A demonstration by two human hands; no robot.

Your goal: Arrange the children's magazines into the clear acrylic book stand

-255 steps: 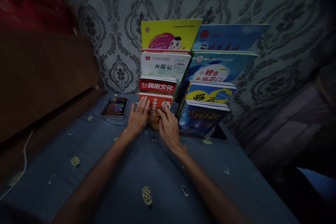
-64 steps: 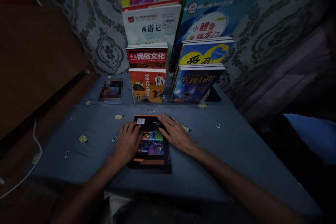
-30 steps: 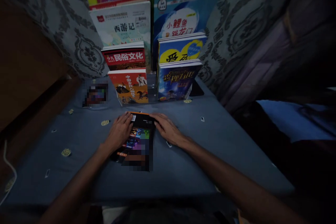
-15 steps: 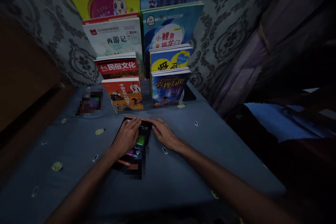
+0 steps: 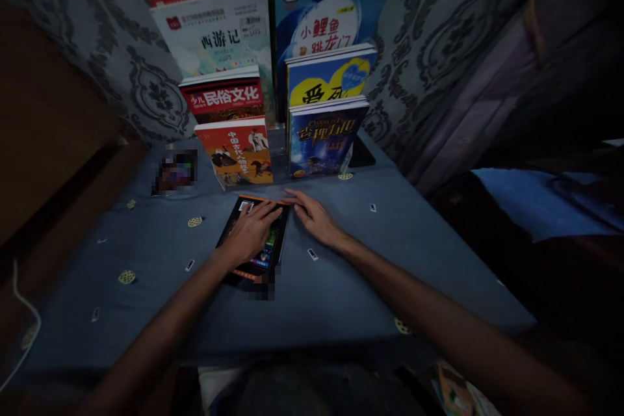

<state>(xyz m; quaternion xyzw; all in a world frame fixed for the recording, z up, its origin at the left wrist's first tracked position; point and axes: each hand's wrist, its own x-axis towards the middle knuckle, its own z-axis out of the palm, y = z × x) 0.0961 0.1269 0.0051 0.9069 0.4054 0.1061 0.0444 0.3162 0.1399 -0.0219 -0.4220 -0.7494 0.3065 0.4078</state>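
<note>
In the head view, the cloth-covered surface (image 5: 351, 299) lies before me, its near edge crossed by both my forearms and its right edge slanting away into the dark. My widest open room is to the right, bare cloth all the way out to that edge. Between the black book (image 5: 260, 263) and the near edge I have clear cloth too. On the far side room is tight: the standing orange book (image 5: 241, 153) and dark blue book (image 5: 324, 143) rise just past the black book's far end. To the left, the cloth runs to the wooden cabinet (image 5: 58, 143), with a blurred-out flat item (image 5: 175, 172) near it.

The black book lies flat, slightly turned, under my left hand. My left fingers (image 5: 266, 209) are open and a little spread, resting across its far part, partly over a white label, without gripping. My right fingers (image 5: 297, 199) are loosely stretched, thumb apart from the index, at the book's far right corner; whether they touch it or only the cloth, I cannot tell.
</note>
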